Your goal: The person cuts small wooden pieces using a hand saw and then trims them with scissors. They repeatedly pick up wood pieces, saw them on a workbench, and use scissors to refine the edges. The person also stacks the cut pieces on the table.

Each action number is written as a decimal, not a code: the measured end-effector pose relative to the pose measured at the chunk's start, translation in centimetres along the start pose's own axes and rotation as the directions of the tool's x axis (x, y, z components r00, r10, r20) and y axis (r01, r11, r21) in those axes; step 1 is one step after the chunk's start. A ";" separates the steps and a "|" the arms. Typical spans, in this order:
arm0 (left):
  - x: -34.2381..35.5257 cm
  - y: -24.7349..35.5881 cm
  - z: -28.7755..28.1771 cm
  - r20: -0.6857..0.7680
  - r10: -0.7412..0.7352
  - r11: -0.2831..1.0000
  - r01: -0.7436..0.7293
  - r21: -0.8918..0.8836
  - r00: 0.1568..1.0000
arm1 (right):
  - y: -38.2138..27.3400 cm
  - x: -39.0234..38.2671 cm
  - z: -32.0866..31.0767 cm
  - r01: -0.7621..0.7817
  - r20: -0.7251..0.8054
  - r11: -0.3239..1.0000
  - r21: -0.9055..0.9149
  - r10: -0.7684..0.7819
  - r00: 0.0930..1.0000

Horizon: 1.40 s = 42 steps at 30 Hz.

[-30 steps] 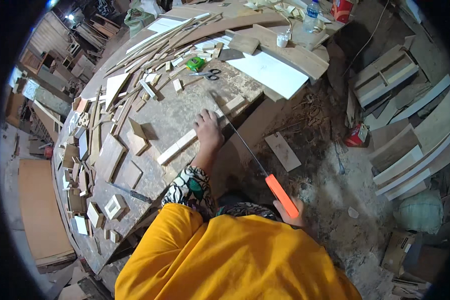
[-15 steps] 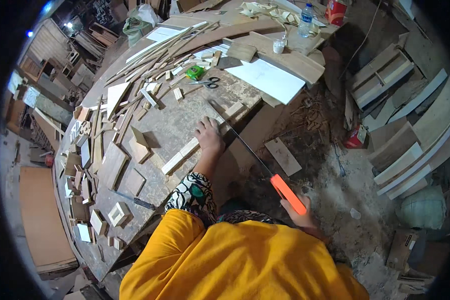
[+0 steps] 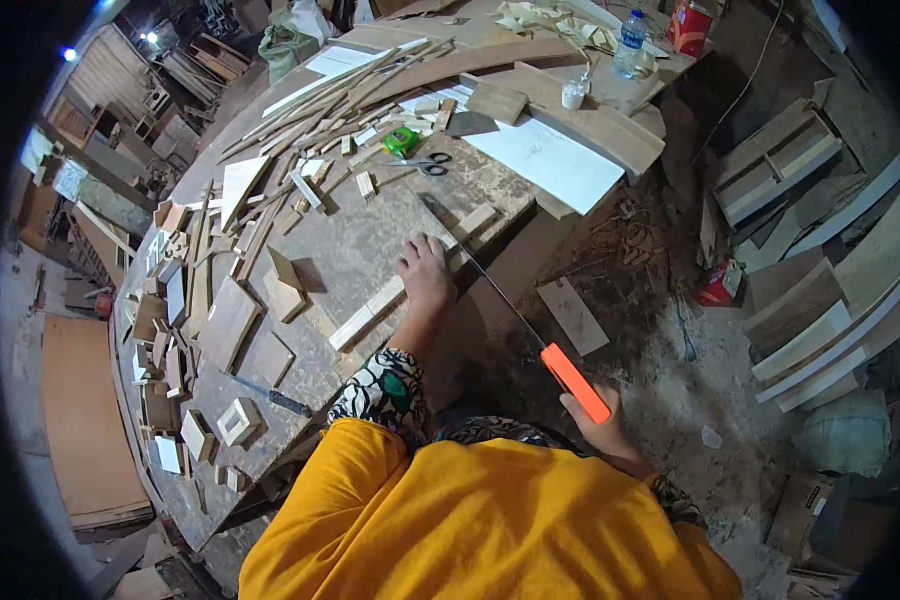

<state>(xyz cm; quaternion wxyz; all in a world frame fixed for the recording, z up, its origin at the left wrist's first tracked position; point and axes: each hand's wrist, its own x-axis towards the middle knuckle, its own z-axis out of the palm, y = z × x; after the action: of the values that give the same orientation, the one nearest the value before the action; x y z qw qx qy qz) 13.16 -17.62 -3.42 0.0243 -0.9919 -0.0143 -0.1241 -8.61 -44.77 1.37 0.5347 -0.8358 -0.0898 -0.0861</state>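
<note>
My left hand (image 3: 427, 270) presses down on a pale wooden strip (image 3: 368, 318) at the table's near edge, its fingers curled over the wood. In my right hand (image 3: 602, 418) is the orange handle of a handsaw (image 3: 576, 383). The saw's thin dark blade runs up and to the left across the strip, just right of my left fingers. Beyond the blade, the strip's other end (image 3: 482, 219) lies on the table. How my right fingers wrap the handle is partly hidden.
The worktable (image 3: 355, 235) carries scissors (image 3: 432, 165), a green tape measure (image 3: 401, 141), a dark-handled tool (image 3: 288, 403) and many wood offcuts. A white board (image 3: 545, 160) lies to the far right, near a water bottle (image 3: 629, 45). Curved panels (image 3: 840, 330) lean at right.
The saw has slid a little forward, up and to the left across the strip. My left hand stays on the wood. The whole view has shifted slightly.
</note>
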 end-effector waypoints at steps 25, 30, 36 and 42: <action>-0.6 0.1 -1.2 0.102 -0.006 1.000 0.005 0.004 0.995 | 2.5 1.5 1.5 0.053 -0.022 0.997 0.060 -0.052 0.998; 0.2 0.2 1.0 -0.088 0.002 0.993 -0.013 -0.117 0.996 | 1.1 2.1 -0.6 0.025 0.018 0.999 0.048 -0.026 0.999; 0.0 0.5 0.3 -0.037 0.023 1.000 -0.023 0.017 0.999 | 0.2 4.1 2.4 0.036 -0.003 0.999 0.005 -0.036 0.999; 0.3 0.2 1.1 -0.170 0.022 1.000 -0.024 -0.010 0.985 | 2.5 -1.0 -2.0 -0.078 0.007 0.997 -0.005 0.078 0.997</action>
<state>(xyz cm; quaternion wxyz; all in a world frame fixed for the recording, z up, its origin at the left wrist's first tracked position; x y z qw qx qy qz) 13.78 -17.77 -4.42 0.0208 -0.9779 0.0001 -0.2079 -9.07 -47.70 -0.26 0.5354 -0.8402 -0.0587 -0.0626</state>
